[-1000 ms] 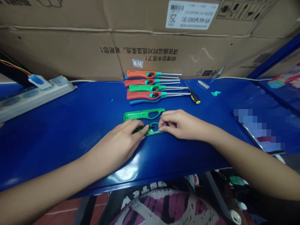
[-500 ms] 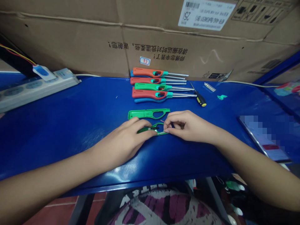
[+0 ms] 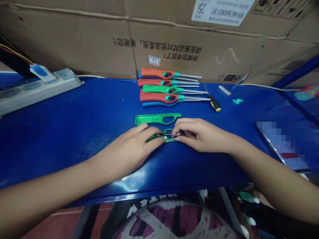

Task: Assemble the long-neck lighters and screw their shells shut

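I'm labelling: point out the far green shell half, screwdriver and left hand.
Far green shell half (image 3: 156,119), head view: middle of its inner face.
Screwdriver (image 3: 214,102), head view: handle.
Left hand (image 3: 136,143), head view: its back.

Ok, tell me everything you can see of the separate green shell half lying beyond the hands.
The green shell half looks like moulded plastic, long and hollow. It lies flat on the blue table, hollow side up, broader end to the left. An elongated opening pierces it toward the right, before a narrow tip. The left hand and right hand are close by, not gripping it; whether either brushes it is unclear.
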